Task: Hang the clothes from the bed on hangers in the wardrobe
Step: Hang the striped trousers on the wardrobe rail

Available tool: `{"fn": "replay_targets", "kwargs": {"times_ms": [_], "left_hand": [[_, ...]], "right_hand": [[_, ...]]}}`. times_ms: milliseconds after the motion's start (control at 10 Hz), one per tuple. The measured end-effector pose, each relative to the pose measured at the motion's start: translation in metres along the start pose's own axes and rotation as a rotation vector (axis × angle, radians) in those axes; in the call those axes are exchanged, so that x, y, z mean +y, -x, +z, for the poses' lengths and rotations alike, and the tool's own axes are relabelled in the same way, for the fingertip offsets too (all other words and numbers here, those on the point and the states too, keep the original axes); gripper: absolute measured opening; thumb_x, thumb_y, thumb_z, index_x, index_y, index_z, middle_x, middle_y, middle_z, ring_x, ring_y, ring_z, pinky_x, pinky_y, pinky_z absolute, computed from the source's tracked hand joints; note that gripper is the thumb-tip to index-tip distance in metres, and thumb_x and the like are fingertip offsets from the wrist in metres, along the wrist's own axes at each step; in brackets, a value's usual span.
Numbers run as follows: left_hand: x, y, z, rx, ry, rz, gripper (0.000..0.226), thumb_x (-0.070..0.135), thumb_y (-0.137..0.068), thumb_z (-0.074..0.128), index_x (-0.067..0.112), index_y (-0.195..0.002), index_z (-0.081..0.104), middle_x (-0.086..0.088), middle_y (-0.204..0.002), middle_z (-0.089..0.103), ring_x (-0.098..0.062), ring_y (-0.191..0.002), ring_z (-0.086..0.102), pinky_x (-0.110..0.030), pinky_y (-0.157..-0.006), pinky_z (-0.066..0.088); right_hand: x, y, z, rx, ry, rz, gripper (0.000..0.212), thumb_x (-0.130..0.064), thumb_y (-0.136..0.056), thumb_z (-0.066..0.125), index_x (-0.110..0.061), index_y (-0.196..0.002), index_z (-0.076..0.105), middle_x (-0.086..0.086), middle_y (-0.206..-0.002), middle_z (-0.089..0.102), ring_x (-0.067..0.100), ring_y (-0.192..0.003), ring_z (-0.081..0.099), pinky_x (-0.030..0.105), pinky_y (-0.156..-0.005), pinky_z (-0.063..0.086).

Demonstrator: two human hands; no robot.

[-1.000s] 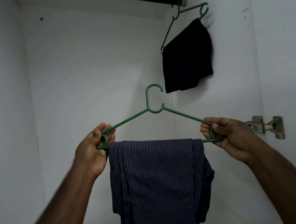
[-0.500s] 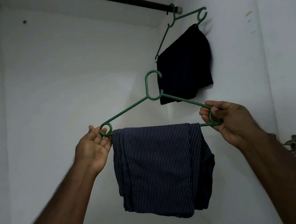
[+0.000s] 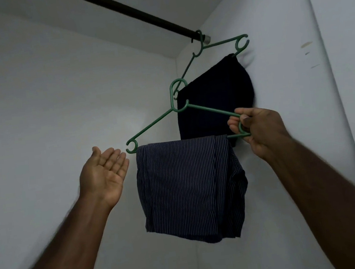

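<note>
Right hand [image 3: 259,130] pinches the green hanger's [image 3: 154,123] right end; left hand [image 3: 103,173] spread flat, palm up, just beside its left hook.

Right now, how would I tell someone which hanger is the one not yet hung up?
Start at the dark rail crossing the wardrobe top and drop below its right end. There the green hanger is gripped at one end by the right hand, its hook off the rail. It carries pinstriped navy cloth; the neighbouring hanger hooks the rail with plain dark cloth.
</note>
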State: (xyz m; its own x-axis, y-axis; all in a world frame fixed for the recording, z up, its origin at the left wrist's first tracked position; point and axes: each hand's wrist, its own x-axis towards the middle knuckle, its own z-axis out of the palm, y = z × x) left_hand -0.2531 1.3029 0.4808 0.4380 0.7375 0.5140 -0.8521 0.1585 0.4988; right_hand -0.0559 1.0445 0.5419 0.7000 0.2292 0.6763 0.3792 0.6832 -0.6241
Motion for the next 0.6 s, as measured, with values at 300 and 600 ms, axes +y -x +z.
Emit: {"fn": "replay_targets", "kwargs": {"times_ms": [300,600], "left_hand": [[-0.042,-0.042,0.057,-0.191,0.066,-0.051,0.066,0.05,-0.104,0.039,-0.002,-0.144,0.045,-0.02,-0.143,0.054,-0.031,-0.131,0.054,-0.043,-0.112,0.042],[-0.044,-0.086,0.089,-0.248,0.151,-0.059,0.069,0.054,-0.102,0.039,-0.002,-0.141,0.049,-0.021,-0.138,0.058,-0.032,-0.124,0.058,-0.043,-0.102,0.049]], "right_hand": [[-0.007,-0.08,0.041,0.082,0.09,-0.129,0.026,0.004,-0.102,0.043,-0.007,-0.091,0.064,0.013,-0.085,0.066,0.016,-0.071,0.067,0.024,-0.071,0.061],[-0.032,-0.14,0.084,0.045,0.008,-0.189,0.03,-0.001,-0.102,0.043,0.009,-0.127,0.055,0.014,-0.093,0.062,0.011,-0.061,0.063,0.016,-0.048,0.054]]}}
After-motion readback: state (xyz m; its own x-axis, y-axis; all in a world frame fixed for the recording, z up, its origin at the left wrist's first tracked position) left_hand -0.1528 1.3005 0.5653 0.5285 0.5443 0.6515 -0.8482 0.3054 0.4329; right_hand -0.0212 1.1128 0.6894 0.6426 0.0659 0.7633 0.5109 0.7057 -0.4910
